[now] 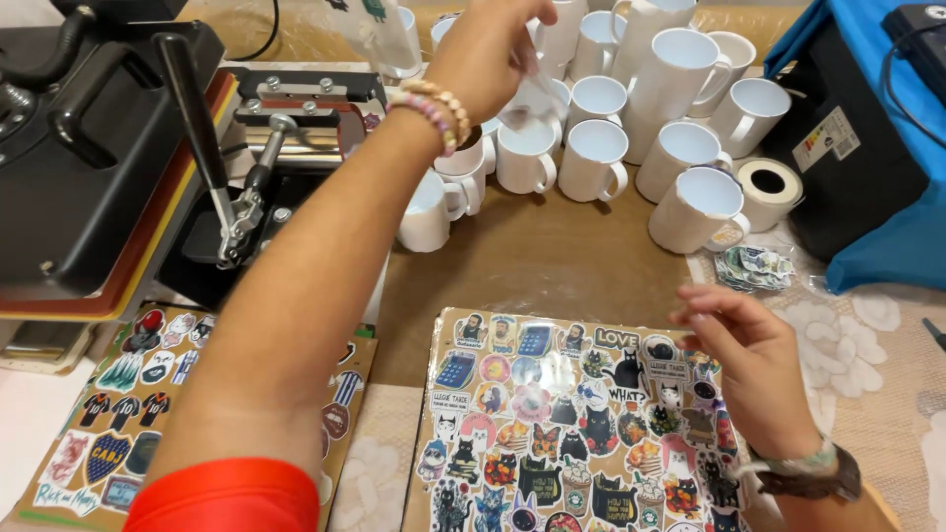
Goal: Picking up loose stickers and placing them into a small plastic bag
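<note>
My left hand (488, 54) is stretched far forward over a cluster of white mugs (591, 158), fingers pinched on a thin clear piece of film (532, 94) that hangs above one mug. Beaded bracelets sit on that wrist. My right hand (744, 355) hovers over the top right corner of a sticker sheet (552, 424) packed with cat and coffee stickers, fingers loosely spread and holding nothing that I can see. A watch band circles the right wrist.
A black heat press (108, 128) with a long handle stands at left. A second sticker sheet (118, 414) lies at lower left. A tape roll (769, 187), crumpled backing scraps (754, 266) and a blue-covered black machine (867, 148) are at right.
</note>
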